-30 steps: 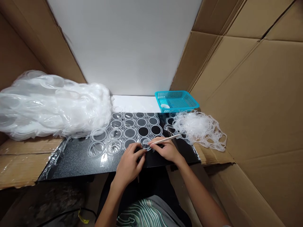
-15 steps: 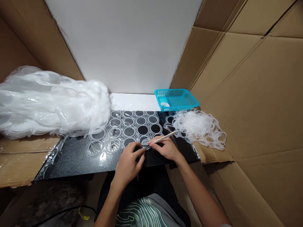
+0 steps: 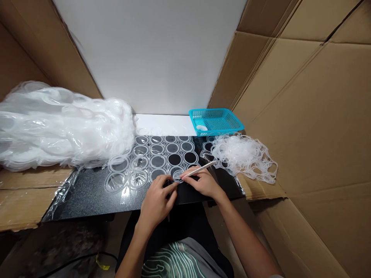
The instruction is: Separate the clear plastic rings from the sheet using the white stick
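Observation:
A clear plastic sheet of ring shapes [image 3: 150,158] lies on a black board [image 3: 92,193] in front of me. My right hand [image 3: 204,183] is closed on a thin pale stick [image 3: 199,168], whose tip meets a ring at the sheet's near edge. My left hand [image 3: 158,200] pinches the sheet right beside that tip, fingers closed. The two hands almost touch.
A big heap of clear plastic sheets [image 3: 60,123] lies at the left. A tangle of loose plastic scrap [image 3: 243,156] sits at the right, with a turquoise basket [image 3: 216,121] behind it. Cardboard walls [image 3: 304,116] close in both sides, a white panel [image 3: 153,54] at the back.
The hands have barely moved; the view has shifted slightly, and the stick tip stays at the same ring.

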`<state>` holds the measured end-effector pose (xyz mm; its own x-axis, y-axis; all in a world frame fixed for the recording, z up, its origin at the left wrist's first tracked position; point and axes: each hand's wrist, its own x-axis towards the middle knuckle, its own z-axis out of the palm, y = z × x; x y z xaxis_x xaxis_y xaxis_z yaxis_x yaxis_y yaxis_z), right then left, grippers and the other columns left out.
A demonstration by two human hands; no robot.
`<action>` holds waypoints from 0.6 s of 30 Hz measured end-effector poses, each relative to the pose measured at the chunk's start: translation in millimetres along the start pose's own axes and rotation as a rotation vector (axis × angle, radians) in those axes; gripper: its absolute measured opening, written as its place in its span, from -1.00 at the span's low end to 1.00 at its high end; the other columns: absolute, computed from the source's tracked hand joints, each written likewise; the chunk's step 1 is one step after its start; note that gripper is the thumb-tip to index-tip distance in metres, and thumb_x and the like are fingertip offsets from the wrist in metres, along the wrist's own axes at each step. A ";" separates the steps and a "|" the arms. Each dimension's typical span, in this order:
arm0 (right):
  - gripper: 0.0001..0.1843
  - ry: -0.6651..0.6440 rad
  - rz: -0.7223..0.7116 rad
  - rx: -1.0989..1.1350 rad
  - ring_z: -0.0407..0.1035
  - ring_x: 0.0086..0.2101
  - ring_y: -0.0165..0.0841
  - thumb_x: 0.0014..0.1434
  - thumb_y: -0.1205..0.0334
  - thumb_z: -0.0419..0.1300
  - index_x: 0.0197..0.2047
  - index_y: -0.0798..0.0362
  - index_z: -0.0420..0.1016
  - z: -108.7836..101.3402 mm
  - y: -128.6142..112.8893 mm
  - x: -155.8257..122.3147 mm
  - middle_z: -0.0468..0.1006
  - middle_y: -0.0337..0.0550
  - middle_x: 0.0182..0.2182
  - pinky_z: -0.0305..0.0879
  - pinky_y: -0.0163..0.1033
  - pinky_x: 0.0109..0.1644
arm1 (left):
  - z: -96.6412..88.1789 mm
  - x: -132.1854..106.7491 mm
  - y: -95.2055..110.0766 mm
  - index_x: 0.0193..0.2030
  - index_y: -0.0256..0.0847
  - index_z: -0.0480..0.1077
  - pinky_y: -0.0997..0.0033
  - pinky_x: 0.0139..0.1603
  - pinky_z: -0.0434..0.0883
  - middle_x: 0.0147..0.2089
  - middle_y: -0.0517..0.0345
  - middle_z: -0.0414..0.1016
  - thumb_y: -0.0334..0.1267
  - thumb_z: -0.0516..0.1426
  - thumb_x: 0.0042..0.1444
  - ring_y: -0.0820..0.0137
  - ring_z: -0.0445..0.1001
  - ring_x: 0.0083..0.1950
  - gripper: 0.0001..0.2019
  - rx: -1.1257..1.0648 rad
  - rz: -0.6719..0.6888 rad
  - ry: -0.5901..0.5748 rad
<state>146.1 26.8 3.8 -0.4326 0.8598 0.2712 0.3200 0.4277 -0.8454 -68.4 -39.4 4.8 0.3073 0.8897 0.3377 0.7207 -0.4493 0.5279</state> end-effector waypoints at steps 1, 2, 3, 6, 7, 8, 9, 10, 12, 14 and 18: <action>-0.83 -0.007 -0.006 -0.011 0.59 -0.06 -0.20 0.33 0.19 0.27 -0.14 -0.09 0.74 0.2 -0.2 0.1 0.74 -0.17 -0.18 0.46 -0.06 0.16 | 0.1 0.2 0.1 0.06 -0.06 0.57 0.09 0.13 0.45 0.09 0.01 0.46 -0.35 0.10 0.36 0.17 0.44 0.12 -0.74 0.004 0.002 0.001; -0.83 -0.012 -0.011 -0.021 0.59 -0.06 -0.20 0.34 0.19 0.27 -0.14 -0.09 0.74 0.4 -0.4 0.3 0.74 -0.18 -0.18 0.45 -0.06 0.17 | 0.2 0.3 0.1 0.06 -0.06 0.57 0.08 0.13 0.45 0.09 0.01 0.46 -0.36 0.10 0.36 0.17 0.44 0.12 -0.73 0.008 0.004 0.002; -0.82 -0.013 -0.015 -0.026 0.59 -0.06 -0.20 0.34 0.19 0.27 -0.14 -0.09 0.74 0.6 -0.5 0.5 0.74 -0.18 -0.18 0.45 -0.06 0.17 | 0.4 0.3 0.1 0.07 -0.06 0.57 0.08 0.14 0.45 0.09 0.01 0.46 -0.36 0.10 0.35 0.17 0.44 0.12 -0.73 0.012 0.005 0.002; -0.83 -0.003 -0.018 -0.013 0.59 -0.06 -0.20 0.33 0.18 0.27 -0.15 -0.08 0.74 1.1 -0.3 0.8 0.74 -0.17 -0.19 0.46 -0.06 0.15 | 0.8 -0.2 -0.1 0.09 -0.05 0.56 0.06 0.15 0.46 0.08 0.02 0.46 -0.37 0.11 0.34 0.17 0.44 0.12 -0.71 0.029 0.009 -0.005; -0.83 0.002 -0.016 -0.004 0.60 -0.07 -0.20 0.33 0.18 0.28 -0.15 -0.08 0.74 1.2 -0.1 0.8 0.74 -0.16 -0.19 0.47 -0.07 0.15 | 0.8 -0.4 -0.2 0.10 -0.05 0.55 0.06 0.15 0.46 0.09 0.01 0.46 -0.37 0.11 0.35 0.17 0.44 0.11 -0.71 0.036 0.009 -0.008; -0.84 0.009 -0.012 0.006 0.60 -0.07 -0.20 0.33 0.18 0.28 -0.16 -0.08 0.74 1.3 0.1 0.8 0.74 -0.16 -0.19 0.48 -0.07 0.14 | 0.7 -0.5 -0.3 0.10 -0.06 0.55 0.06 0.14 0.46 0.09 0.01 0.46 -0.37 0.10 0.35 0.17 0.44 0.11 -0.71 0.042 0.009 -0.011; -0.84 0.014 -0.010 0.014 0.60 -0.08 -0.20 0.32 0.19 0.29 -0.16 -0.08 0.74 1.4 0.3 0.8 0.74 -0.15 -0.19 0.49 -0.08 0.12 | 0.6 -0.5 -0.3 0.11 -0.08 0.55 0.07 0.13 0.46 0.09 0.00 0.45 -0.37 0.10 0.35 0.17 0.44 0.11 -0.71 0.048 0.010 -0.011; -0.84 0.014 -0.010 0.018 0.60 -0.08 -0.20 0.32 0.20 0.29 -0.17 -0.08 0.74 1.5 0.6 0.8 0.74 -0.16 -0.19 0.49 -0.09 0.11 | 0.5 -0.5 -0.3 0.10 -0.09 0.55 0.07 0.12 0.47 0.09 0.00 0.45 -0.37 0.10 0.35 0.17 0.45 0.11 -0.72 0.054 0.011 -0.010; -0.85 0.008 -0.018 0.010 0.60 -0.08 -0.21 0.32 0.21 0.29 -0.17 -0.09 0.74 1.8 1.4 0.9 0.74 -0.16 -0.19 0.50 -0.10 0.11 | 0.4 -0.1 0.0 0.10 -0.10 0.54 0.08 0.11 0.47 0.08 0.00 0.46 -0.38 0.10 0.35 0.17 0.45 0.10 -0.72 0.065 0.016 -0.007; -0.84 0.002 -0.034 -0.011 0.60 -0.07 -0.21 0.33 0.23 0.29 -0.15 -0.10 0.74 2.3 2.4 1.1 0.74 -0.18 -0.19 0.49 -0.10 0.11 | 0.5 0.5 0.9 0.10 -0.09 0.53 0.08 0.10 0.47 0.08 0.00 0.46 -0.37 0.11 0.35 0.17 0.45 0.10 -0.72 0.077 0.020 -0.001; -0.84 0.004 -0.095 -0.085 0.59 -0.07 -0.23 0.36 0.25 0.28 -0.12 -0.10 0.72 3.3 4.3 1.2 0.74 -0.20 -0.19 0.47 -0.10 0.12 | 0.6 2.4 3.8 0.11 -0.09 0.51 0.07 0.09 0.47 0.07 0.00 0.46 -0.37 0.10 0.35 0.16 0.44 0.09 -0.73 0.101 0.013 0.008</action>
<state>144.2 28.8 -1.0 -0.4609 0.8152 0.3507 0.3478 0.5295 -0.7738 -64.5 -38.9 7.2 0.3128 0.8829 0.3501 0.7757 -0.4502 0.4423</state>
